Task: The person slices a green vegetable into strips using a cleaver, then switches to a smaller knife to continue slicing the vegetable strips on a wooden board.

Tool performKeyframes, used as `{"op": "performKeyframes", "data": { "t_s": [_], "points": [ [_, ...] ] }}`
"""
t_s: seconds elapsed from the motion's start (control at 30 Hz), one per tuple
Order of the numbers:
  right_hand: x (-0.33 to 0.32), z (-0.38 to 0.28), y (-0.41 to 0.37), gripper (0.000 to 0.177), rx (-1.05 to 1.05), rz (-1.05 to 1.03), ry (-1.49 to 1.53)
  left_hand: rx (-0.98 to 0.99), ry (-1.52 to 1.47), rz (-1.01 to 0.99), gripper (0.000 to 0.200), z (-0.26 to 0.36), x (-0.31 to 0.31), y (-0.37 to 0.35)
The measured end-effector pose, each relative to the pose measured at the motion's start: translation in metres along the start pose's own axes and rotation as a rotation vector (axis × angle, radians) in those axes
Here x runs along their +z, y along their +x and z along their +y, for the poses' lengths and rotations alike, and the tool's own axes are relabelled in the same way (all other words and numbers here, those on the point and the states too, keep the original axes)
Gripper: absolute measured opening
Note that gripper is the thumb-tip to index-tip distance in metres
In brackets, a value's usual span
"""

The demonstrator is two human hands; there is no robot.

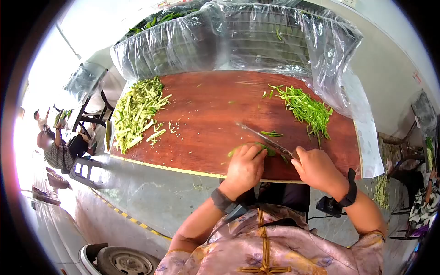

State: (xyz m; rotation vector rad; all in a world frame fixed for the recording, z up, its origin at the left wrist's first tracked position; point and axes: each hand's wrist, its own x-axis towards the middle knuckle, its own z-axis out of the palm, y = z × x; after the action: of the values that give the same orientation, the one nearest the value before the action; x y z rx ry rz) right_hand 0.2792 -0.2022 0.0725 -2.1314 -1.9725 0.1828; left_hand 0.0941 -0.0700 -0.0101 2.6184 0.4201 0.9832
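Note:
My left hand (245, 167) lies closed near the front edge of the reddish-brown wooden tabletop (211, 110). Its fingers press down on a green pepper (269, 150), mostly covered by the hand and the blade. A knife (262, 136) is held in my right hand (318, 168), fingers wrapped round its handle. The blade slants away to the left, right beside the left fingertips. A few cut green slivers (272, 134) lie just beyond the blade. Farther right is a heap of thin green strips (306, 110). Pale green cut pieces (136, 113) are piled at the left end, with small whitish seeds scattered nearby.
Crates wrapped in clear plastic (270, 41) stand along the table's back edge. Left on the floor are a grey plastic stool (85, 169), a seated person (62, 149) and a vehicle wheel (128, 263). Another person's patterned clothing (419, 206) shows at the far right.

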Motion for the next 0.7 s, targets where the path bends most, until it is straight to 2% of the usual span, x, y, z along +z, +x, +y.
{"op": "performKeyframes", "data": {
  "t_s": [0.4,0.47,0.6,0.7],
  "points": [
    [-0.012,-0.008,-0.011,0.023,-0.003,-0.099,-0.045,0.000,0.022,0.002,0.027,-0.001,0.000,0.001],
    [-0.014,-0.012,-0.009,0.022,0.004,-0.128,-0.063,-0.013,0.015,-0.016,0.035,-0.001,0.000,-0.001],
    [0.004,-0.017,0.015,0.023,0.000,-0.177,-0.011,-0.018,-0.007,-0.056,0.036,0.000,-0.001,-0.004],
    [0.026,-0.013,0.050,0.024,-0.074,-0.034,0.013,0.022,-0.008,-0.006,0.037,-0.003,-0.001,0.001]
  ]
}}
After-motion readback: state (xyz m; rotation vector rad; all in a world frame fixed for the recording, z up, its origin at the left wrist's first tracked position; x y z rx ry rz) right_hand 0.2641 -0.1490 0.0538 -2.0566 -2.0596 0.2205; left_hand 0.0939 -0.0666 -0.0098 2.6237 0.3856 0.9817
